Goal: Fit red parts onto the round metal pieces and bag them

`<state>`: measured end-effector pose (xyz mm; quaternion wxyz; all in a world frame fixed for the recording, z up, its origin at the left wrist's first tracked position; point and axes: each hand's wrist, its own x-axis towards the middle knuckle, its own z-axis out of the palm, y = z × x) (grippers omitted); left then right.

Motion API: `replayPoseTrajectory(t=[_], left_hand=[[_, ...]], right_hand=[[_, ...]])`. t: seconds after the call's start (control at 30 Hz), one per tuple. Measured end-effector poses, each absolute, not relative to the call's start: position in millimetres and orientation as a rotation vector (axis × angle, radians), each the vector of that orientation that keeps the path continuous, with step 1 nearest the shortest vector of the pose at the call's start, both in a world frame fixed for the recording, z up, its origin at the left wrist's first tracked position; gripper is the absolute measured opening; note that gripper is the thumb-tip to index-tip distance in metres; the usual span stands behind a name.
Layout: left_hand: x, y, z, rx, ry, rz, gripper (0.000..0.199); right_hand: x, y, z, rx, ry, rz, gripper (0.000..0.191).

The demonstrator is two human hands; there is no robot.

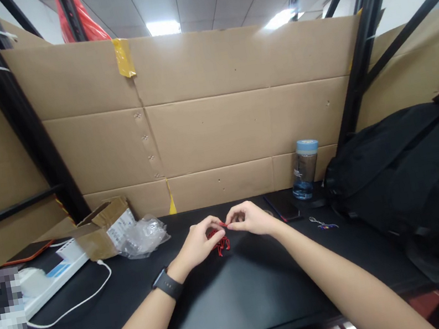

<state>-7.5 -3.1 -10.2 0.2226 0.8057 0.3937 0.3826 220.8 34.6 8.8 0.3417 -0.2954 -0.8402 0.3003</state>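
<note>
Red cord [223, 243] is bunching beside the left hand [199, 242], over the black tabletop [245, 295]; that hand and the right hand [252, 218] are pinching a short stretch between them. It is looking light, soft and limp, probably best held near this spot. The stretch is running left-right, loops trailing nearer the wearer.

At the table [243, 306], a string [222, 246] sits between the left hand [197, 243] and the right hand [252, 218], by their fingertips. To the left, a plastic bag [144, 236] lies against a box [101, 237], with a power strip [60, 281] left of the box. To the right, a bottle [304, 175] stands beside a backpack [410, 172], a charm [324, 224] before the bottle; a cardboard wall [214, 131] rises along the back
</note>
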Motion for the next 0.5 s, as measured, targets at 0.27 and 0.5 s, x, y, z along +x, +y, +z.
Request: replayPoseTrajectory(t=[0.27,0.5], left_hand=[[-10,7,-14,2.103,1.019,1.103,0.019],[-8,12,-26,2.052,0.984,1.054,0.022]], right_hand=[[204,27,-4,-0.774,-2.159,0.749,0.015],[215,27,7,-0.755,-2.380,0.603,0.012]])
